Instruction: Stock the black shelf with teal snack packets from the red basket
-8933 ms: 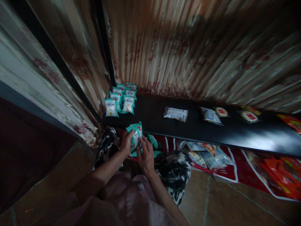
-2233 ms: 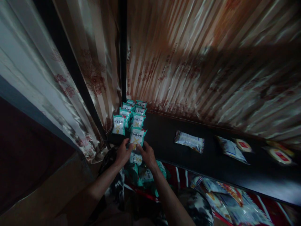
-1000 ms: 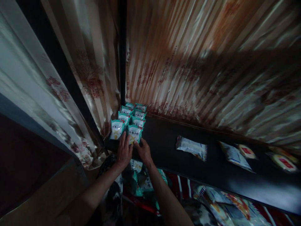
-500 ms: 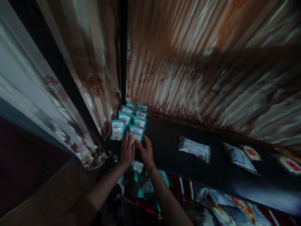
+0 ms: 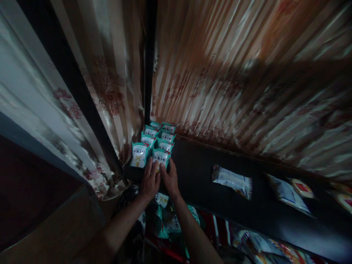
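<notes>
Two rows of small teal-and-white snack packets stand upright at the left end of a black shelf (image 5: 189, 161). Between my two hands is the front packet of the right row, a snack packet (image 5: 160, 158). My left hand (image 5: 150, 180) grips its lower left side, and my right hand (image 5: 169, 179) holds its lower right side with the thumb across the front. Just left of it stands the front packet of the left row (image 5: 139, 154), touched by neither hand. The packet's bottom edge is hidden by my fingers.
A blue-and-white packet (image 5: 231, 181) lies flat on the shelf, with more packages (image 5: 288, 194) farther right. Below the shelf edge are more teal packets (image 5: 173, 223) and other wrapped snacks (image 5: 264, 244). A dark post (image 5: 151, 66) and pleated curtains (image 5: 209, 73) enclose the corner.
The view has shifted slightly, so the shelf and packets appear a little lower and farther right. Both hands stay on the same front snack packet.
</notes>
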Demonstrator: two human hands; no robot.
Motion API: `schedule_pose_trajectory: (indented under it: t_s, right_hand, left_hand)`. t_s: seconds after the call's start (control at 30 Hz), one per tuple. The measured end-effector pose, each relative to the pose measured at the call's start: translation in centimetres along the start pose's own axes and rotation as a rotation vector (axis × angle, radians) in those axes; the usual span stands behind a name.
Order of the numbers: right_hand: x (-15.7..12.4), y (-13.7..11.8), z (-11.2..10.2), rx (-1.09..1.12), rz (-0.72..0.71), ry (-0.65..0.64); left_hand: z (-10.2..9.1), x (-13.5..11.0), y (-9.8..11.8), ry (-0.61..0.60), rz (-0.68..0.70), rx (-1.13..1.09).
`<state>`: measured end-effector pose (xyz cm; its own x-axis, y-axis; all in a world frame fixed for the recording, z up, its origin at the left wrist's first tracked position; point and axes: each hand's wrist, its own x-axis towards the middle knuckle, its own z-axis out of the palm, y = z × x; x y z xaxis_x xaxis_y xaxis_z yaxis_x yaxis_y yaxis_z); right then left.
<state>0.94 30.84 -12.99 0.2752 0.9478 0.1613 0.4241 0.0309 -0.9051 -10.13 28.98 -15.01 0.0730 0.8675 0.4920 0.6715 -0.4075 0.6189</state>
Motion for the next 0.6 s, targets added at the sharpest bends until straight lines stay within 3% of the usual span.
schedule_pose_trajectory:
  t_s: [0.6]
  right_hand:
    - [-0.2,-0.5,0.4,-0.067,0.032,0.012]
  left_hand:
    - [1.1,-0.4,-0.7,0.041,-0.004,-0.013]
